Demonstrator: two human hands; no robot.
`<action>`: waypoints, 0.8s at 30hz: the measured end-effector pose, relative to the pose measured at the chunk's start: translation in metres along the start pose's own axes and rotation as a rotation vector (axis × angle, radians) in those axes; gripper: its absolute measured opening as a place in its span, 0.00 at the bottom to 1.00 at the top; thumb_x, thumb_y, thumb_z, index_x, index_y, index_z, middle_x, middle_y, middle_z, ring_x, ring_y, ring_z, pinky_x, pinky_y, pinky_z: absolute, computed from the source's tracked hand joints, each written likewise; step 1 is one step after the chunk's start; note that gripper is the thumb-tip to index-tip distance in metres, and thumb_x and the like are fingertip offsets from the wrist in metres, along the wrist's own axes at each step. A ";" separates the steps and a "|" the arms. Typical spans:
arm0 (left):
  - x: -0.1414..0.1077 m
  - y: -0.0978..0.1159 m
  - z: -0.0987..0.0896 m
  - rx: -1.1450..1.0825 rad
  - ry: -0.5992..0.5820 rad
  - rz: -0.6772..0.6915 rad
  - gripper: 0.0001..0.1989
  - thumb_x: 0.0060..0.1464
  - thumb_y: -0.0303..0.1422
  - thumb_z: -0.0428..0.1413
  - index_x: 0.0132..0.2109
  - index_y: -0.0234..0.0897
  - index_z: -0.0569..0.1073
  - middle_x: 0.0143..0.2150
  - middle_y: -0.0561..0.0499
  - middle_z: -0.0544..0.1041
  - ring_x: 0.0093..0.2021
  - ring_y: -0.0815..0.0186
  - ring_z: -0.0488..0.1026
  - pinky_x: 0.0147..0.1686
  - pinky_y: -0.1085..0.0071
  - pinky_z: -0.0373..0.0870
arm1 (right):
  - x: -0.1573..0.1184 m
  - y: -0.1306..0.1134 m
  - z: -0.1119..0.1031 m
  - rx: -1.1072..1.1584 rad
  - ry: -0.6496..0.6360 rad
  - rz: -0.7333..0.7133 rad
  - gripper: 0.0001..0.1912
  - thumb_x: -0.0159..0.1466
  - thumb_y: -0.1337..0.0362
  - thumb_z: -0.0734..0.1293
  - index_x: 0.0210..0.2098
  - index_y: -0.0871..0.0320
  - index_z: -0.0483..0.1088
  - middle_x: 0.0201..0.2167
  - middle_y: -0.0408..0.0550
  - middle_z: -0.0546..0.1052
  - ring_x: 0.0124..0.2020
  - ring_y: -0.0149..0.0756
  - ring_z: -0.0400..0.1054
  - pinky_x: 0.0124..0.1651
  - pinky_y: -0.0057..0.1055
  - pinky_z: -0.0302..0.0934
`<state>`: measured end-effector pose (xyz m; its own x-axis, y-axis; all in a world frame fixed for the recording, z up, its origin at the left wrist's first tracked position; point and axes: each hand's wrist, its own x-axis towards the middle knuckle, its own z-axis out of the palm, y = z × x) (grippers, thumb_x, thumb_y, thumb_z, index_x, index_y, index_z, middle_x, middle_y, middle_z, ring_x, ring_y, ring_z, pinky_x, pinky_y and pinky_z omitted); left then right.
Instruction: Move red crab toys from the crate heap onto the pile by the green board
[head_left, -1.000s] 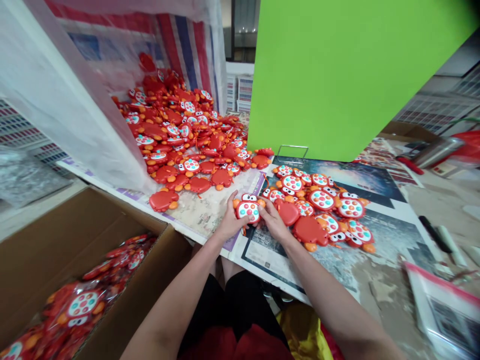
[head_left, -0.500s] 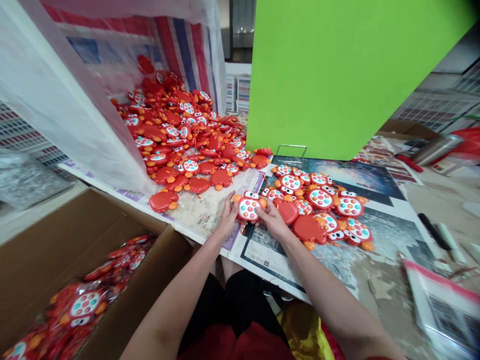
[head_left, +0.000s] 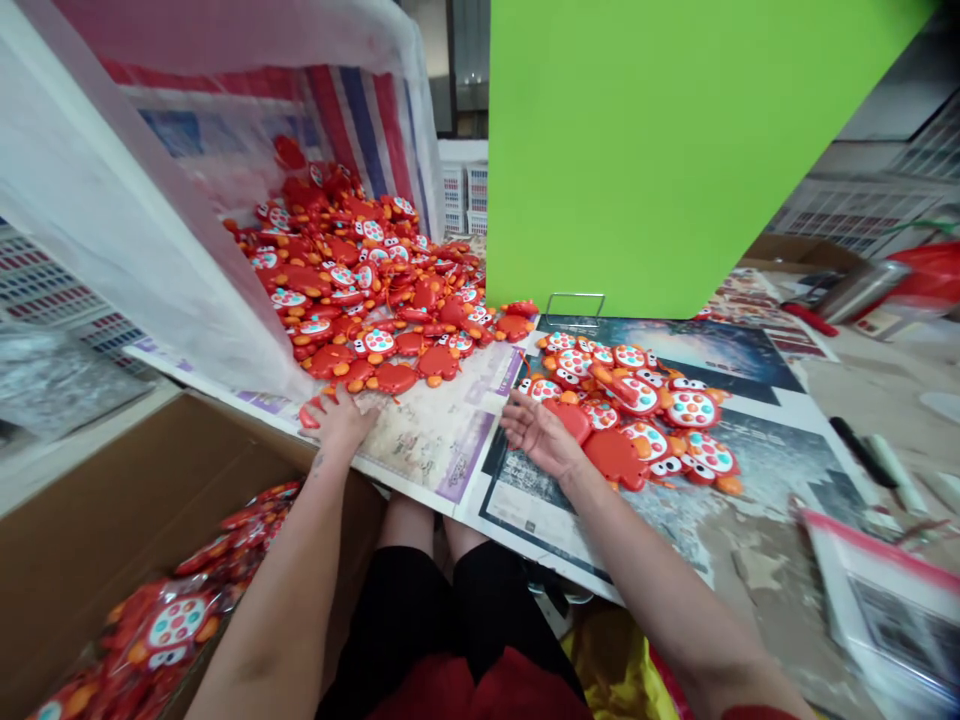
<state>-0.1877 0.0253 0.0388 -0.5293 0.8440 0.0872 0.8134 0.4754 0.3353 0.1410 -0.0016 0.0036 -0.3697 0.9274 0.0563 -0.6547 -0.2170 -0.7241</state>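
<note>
My left hand (head_left: 341,418) lies over a red crab-shaped toy (head_left: 308,416) at the near edge of a large heap of such toys (head_left: 405,290); its fingers are partly spread and cover most of that toy. Palm turned up, my right hand (head_left: 541,432) is empty with its fingers apart, just left of a smaller group of crab toys (head_left: 694,408). Some toys in that group show white faces with coloured dots, others their plain red backs.
A cardboard box (head_left: 255,440) with bagged crab toys (head_left: 176,620) stands at the lower left. Behind the table rises a green panel (head_left: 637,150) with a wire stand (head_left: 575,308) at its foot. A plastic pouch (head_left: 885,590) and a black-handled tool (head_left: 862,450) lie at the right.
My left hand has moved left to the toy at the heap's edge. The crab toy held between both hands has left them, and one now lies tilted on the right group. My right hand has opened.
</note>
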 end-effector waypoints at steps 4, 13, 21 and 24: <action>-0.009 0.001 -0.001 0.110 -0.020 0.101 0.28 0.55 0.40 0.52 0.61 0.36 0.63 0.65 0.33 0.60 0.63 0.35 0.52 0.51 0.33 0.59 | 0.000 0.012 0.004 -0.180 -0.124 0.134 0.25 0.57 0.55 0.73 0.52 0.54 0.70 0.42 0.49 0.80 0.42 0.35 0.76 0.42 0.29 0.70; -0.025 0.018 0.016 0.093 0.156 0.134 0.34 0.54 0.39 0.54 0.66 0.33 0.55 0.66 0.27 0.53 0.64 0.37 0.52 0.52 0.41 0.60 | 0.000 0.015 0.001 -0.235 -0.078 0.151 0.23 0.58 0.58 0.73 0.51 0.56 0.70 0.42 0.49 0.80 0.42 0.35 0.76 0.45 0.32 0.69; -0.009 0.012 -0.010 -0.039 -0.062 0.353 0.22 0.57 0.33 0.50 0.57 0.30 0.66 0.48 0.33 0.74 0.51 0.46 0.71 0.51 0.54 0.65 | 0.004 0.019 0.001 -0.223 -0.093 0.145 0.24 0.58 0.59 0.73 0.53 0.54 0.69 0.49 0.50 0.76 0.45 0.36 0.74 0.47 0.32 0.69; -0.034 0.036 -0.003 -0.519 -0.229 0.411 0.21 0.56 0.37 0.53 0.56 0.36 0.67 0.46 0.41 0.76 0.44 0.53 0.75 0.42 0.61 0.72 | 0.005 0.019 0.005 -0.227 -0.058 0.118 0.28 0.57 0.59 0.74 0.55 0.49 0.67 0.55 0.49 0.72 0.47 0.36 0.73 0.47 0.35 0.69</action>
<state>-0.1409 0.0132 0.0503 -0.0926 0.9881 0.1224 0.6859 -0.0258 0.7272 0.1236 -0.0027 -0.0060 -0.4758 0.8795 -0.0029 -0.4425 -0.2422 -0.8634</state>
